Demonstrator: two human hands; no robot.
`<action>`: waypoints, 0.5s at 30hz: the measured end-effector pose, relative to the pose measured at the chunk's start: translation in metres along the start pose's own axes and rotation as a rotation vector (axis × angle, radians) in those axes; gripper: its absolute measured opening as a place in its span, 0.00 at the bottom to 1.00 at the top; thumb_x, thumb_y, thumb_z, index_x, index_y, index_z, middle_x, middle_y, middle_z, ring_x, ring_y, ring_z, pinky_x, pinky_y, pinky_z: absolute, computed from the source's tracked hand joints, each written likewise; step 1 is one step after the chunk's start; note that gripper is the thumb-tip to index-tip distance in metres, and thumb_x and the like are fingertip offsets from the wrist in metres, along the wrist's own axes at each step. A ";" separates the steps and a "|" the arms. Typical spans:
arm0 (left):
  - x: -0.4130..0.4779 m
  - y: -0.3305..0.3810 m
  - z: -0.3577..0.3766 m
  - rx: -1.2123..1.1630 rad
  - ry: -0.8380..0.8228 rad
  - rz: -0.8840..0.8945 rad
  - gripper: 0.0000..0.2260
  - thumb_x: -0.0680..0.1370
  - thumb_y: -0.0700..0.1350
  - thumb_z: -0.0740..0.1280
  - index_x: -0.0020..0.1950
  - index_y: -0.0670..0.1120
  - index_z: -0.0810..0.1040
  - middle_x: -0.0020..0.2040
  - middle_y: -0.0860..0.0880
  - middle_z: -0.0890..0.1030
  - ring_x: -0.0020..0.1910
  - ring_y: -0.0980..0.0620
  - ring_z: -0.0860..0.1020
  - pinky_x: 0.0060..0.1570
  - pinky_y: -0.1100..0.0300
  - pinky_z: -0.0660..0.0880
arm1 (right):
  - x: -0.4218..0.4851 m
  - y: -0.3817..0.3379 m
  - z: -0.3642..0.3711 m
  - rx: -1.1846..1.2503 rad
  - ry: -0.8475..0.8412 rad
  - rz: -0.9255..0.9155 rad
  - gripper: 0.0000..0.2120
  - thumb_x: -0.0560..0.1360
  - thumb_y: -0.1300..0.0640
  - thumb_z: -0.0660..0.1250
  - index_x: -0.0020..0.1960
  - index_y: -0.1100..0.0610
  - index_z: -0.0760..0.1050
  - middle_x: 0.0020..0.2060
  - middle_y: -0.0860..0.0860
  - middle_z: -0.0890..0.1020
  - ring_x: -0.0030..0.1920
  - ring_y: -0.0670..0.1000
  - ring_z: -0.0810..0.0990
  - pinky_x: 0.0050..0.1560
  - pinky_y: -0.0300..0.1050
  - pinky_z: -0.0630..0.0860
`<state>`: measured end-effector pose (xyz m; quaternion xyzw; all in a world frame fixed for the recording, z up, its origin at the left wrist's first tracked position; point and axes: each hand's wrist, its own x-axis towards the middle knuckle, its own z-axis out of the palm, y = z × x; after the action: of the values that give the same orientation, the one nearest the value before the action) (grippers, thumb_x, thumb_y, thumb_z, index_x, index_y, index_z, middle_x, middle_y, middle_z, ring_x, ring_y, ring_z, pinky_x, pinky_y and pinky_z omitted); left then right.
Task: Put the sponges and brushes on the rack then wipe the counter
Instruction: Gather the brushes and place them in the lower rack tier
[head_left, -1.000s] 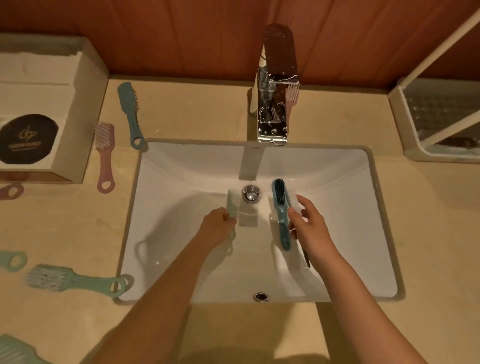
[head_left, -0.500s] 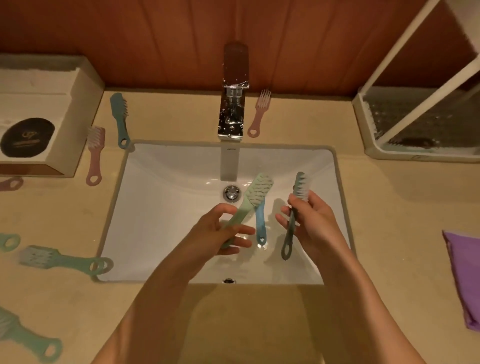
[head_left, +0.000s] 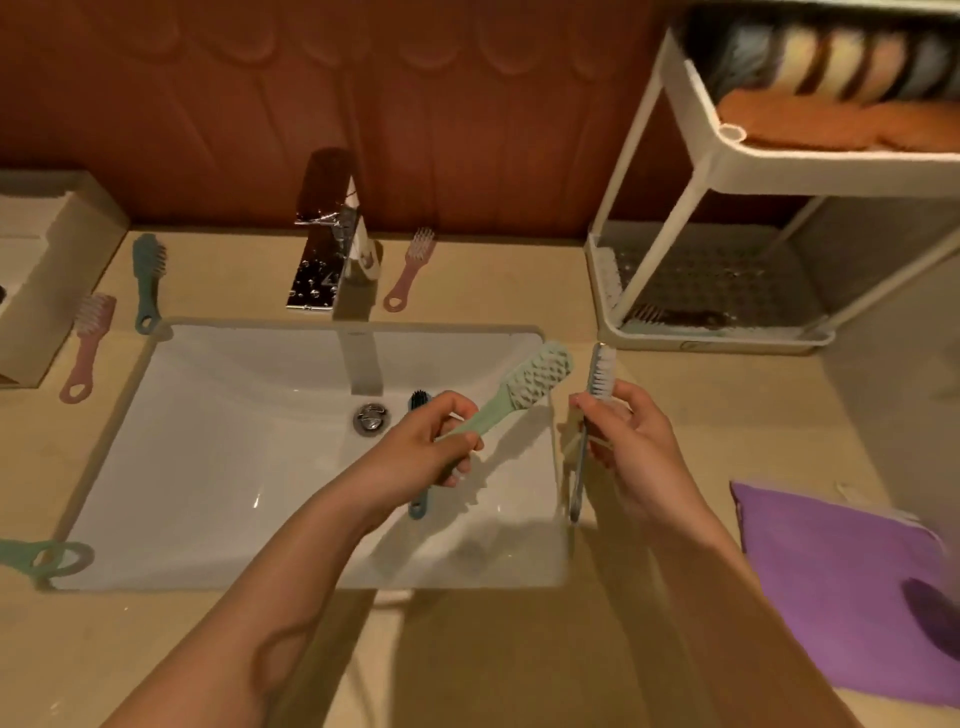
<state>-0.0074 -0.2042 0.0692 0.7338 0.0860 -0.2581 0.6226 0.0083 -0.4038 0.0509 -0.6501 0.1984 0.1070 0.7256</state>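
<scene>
My left hand (head_left: 426, 447) grips the handle of a light green brush (head_left: 524, 384), its head raised over the right part of the white sink (head_left: 208, 467). My right hand (head_left: 628, 441) holds a grey brush (head_left: 597, 384) upright, white bristles on top, above the sink's right rim. A blue brush with dark bristles (head_left: 418, 467) lies in the basin, partly hidden behind my left hand. The white two-tier rack (head_left: 717, 338) stands at the back right; several sponges (head_left: 831, 57) sit on its upper shelf, and a brush lies on its lower tray.
On the beige counter lie a pink brush (head_left: 408, 270) beside the chrome faucet (head_left: 327, 260), a teal brush (head_left: 147, 280) and a pink brush (head_left: 88, 348) at the left, and a green handle (head_left: 47, 558) at the left edge. A purple cloth (head_left: 841, 587) lies right. A box (head_left: 47, 270) stands left.
Both hands lifted a brush each out of the basin and carried them rightward toward the rack. The view swung right and up, bringing the rack's upper shelf into sight.
</scene>
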 end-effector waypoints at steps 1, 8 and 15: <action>0.006 0.006 0.007 0.000 0.021 0.002 0.05 0.79 0.37 0.60 0.48 0.45 0.72 0.38 0.50 0.75 0.33 0.56 0.73 0.34 0.64 0.71 | 0.004 -0.003 -0.007 -0.011 0.007 -0.021 0.12 0.76 0.60 0.65 0.60 0.58 0.72 0.48 0.55 0.82 0.41 0.49 0.80 0.39 0.39 0.76; 0.041 0.032 0.047 -0.034 0.182 0.039 0.08 0.80 0.44 0.61 0.42 0.46 0.75 0.34 0.50 0.78 0.27 0.56 0.72 0.31 0.62 0.67 | 0.056 -0.033 -0.069 -0.263 0.100 -0.204 0.15 0.74 0.60 0.68 0.60 0.57 0.73 0.52 0.53 0.80 0.46 0.50 0.81 0.49 0.47 0.79; 0.071 0.053 0.067 -0.053 0.252 0.046 0.08 0.80 0.42 0.60 0.48 0.40 0.76 0.37 0.47 0.78 0.29 0.54 0.72 0.32 0.61 0.67 | 0.141 -0.058 -0.105 -0.810 0.146 -0.449 0.18 0.76 0.53 0.66 0.63 0.58 0.74 0.51 0.53 0.75 0.51 0.54 0.77 0.49 0.44 0.73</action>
<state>0.0588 -0.2936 0.0741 0.7453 0.1536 -0.1474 0.6319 0.1435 -0.5295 0.0346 -0.9138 0.0455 -0.0299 0.4026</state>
